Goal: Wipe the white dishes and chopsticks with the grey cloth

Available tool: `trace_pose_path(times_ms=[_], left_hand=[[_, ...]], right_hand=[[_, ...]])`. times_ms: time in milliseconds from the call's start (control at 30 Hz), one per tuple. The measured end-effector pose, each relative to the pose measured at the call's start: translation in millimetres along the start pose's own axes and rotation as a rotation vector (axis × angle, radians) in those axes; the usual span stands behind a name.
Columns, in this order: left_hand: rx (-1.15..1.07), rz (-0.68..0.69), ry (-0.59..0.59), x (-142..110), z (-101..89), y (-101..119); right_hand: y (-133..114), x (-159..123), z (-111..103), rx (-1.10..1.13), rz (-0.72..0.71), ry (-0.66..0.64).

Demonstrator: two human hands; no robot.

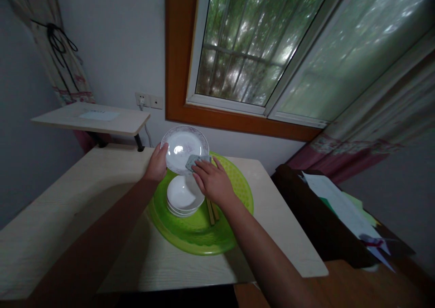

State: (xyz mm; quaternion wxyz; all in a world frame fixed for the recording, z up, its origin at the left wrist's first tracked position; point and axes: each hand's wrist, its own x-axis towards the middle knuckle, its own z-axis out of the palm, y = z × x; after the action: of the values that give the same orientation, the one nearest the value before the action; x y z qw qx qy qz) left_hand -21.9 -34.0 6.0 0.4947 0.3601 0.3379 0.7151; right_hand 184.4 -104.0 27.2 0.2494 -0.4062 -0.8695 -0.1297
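Note:
My left hand (157, 162) grips the left rim of a white plate (181, 146) with a patterned border, tilted up above a green tray (200, 247). Pressed under the fingers of my right hand (214, 179) is a grey-green sponge (195, 161), which touches the lower right part of the plate. On the tray, a stack of white bowls (184, 193) stands below the plate. Beside the bowls lie wooden chopsticks (211, 212), partly hidden by my right hand and forearm.
The tray rests on a pale wooden table (112, 181). A small raised shelf (129, 120) with a paper on it stands at the back left. Behind are a wall socket (142, 100) and a window (251, 45). Papers (340, 204) lie on a dark surface at right.

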Motion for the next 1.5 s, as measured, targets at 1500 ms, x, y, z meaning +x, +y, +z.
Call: trace_pose_path(times_ms=[1500], left_hand=[[0.09,0.065,-0.043,2,-3.3,-5]], right_hand=[[-17,-2,10,0.205,-0.174,-0.117]])
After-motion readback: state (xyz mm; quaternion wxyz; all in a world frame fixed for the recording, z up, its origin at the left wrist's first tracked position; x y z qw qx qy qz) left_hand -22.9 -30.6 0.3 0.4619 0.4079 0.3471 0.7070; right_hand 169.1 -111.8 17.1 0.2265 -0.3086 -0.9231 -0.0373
